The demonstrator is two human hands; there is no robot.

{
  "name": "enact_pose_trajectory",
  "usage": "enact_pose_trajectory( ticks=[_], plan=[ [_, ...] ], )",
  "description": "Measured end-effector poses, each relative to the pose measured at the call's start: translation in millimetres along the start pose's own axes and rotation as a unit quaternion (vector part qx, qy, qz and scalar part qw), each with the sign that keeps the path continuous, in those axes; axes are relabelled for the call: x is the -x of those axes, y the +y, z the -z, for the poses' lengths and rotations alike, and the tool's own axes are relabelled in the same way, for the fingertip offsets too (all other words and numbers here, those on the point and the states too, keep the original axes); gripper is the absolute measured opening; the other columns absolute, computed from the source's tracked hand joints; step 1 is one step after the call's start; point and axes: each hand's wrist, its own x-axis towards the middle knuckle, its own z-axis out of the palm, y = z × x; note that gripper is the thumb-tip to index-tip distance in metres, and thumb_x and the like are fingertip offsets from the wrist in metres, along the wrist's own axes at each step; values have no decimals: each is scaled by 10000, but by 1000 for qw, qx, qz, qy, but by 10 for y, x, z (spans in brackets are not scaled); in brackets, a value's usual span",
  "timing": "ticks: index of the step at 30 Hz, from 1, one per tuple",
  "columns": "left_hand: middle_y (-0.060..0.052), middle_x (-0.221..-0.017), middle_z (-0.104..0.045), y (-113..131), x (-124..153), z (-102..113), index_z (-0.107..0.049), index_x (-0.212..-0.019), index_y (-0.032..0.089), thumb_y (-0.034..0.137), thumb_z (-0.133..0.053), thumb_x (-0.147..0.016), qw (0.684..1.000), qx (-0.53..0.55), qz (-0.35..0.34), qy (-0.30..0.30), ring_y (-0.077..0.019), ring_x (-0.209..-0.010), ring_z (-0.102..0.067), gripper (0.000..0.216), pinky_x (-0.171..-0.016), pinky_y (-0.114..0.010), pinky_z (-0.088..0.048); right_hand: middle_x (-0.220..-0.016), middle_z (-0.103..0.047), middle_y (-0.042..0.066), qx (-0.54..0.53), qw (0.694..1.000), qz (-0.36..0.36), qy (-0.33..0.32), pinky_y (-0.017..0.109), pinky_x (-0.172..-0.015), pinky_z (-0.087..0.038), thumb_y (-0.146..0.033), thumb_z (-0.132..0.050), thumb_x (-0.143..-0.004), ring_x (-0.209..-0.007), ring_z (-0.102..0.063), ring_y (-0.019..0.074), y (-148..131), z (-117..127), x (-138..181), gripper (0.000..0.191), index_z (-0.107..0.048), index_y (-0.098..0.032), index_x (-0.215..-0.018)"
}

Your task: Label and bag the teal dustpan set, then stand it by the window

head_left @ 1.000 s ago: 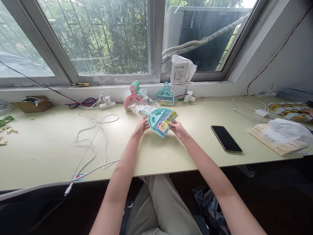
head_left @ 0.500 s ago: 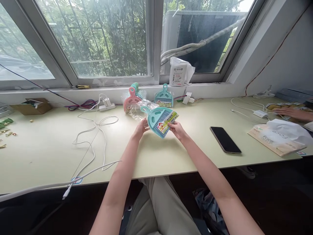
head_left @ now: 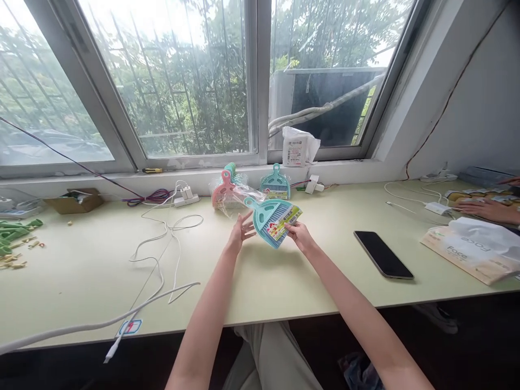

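Observation:
My right hand (head_left: 298, 235) pinches the lower right edge of a small teal dustpan-and-brush set (head_left: 271, 218) with a colourful label, held above the pale green table (head_left: 260, 276). My left hand (head_left: 240, 231) is beside the set's left edge with its fingers spread, holding nothing. A clear plastic bag (head_left: 238, 194) trails behind the set. Further back, a pink set (head_left: 223, 190) and another teal set (head_left: 275, 184) lean against the wall under the window.
A black phone (head_left: 383, 254) lies right of my hands. White cables (head_left: 162, 254) loop across the table's left. A paper pack with a white bag (head_left: 475, 246) sits far right, near another person's hand (head_left: 485, 208). A cardboard box (head_left: 73, 199) and green bits (head_left: 14, 233) are at left.
My left hand has let go of the teal set and spread its fingers. The camera tilted up, so everything sits lower in view. The other person's hand came further in.

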Motion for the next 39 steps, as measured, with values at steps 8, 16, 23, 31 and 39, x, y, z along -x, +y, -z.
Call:
enact_pose_trajectory(
  ticks=[8, 16, 23, 31, 39],
  plan=[
    [-41, -965, -662, -70, -17, -7, -557, -1161, 251, 415, -624, -793, 996, -8, -9, 92, -126, -703, -632, 408, -643, -256, -514, -939, -727, 88, 8, 998, -37, -49, 324, -830, -569, -148, -726, -695, -870, -689, 201, 59, -33, 11, 156, -695, -133, -847],
    [-5, -980, -672, -10, 48, -4, -513, -1223, 280, 328, -639, -782, 997, 46, -41, 56, -106, -701, -635, 460, -608, -220, -505, -962, -723, 91, 7, 997, -33, -72, 325, -821, -570, -162, -733, -694, -888, -684, 209, 34, -65, 52, 159, -701, -138, -847],
    [-79, -1024, -692, -138, 93, -162, -599, -1146, 198, 378, -678, -765, 998, -28, 36, -51, -212, -916, -656, 429, -757, -299, -532, -954, -720, 80, -8, 999, -9, -44, 330, -816, -578, -164, -725, -695, -881, -681, 203, 85, -101, 49, 151, -682, -145, -839],
    [-120, -1167, -646, -220, 115, -291, -610, -1101, 181, 376, -695, -754, 995, -52, 54, -67, -231, -975, -654, 407, -774, -310, -544, -926, -703, 50, -18, 1000, 7, 10, 326, -800, -586, -138, -691, -710, -854, -679, 190, 69, -109, 45, 161, -621, -180, -848],
    [-131, -1197, -628, -228, 145, -312, -578, -1175, 187, 382, -696, -753, 992, -50, 52, -101, -262, -1026, -637, 479, -858, -387, -525, -1007, -689, 43, -1, 1000, -7, 2, 312, -751, -586, -142, -695, -705, -898, -667, 184, 31, -40, -4, 268, -588, -202, -944]
  ],
)
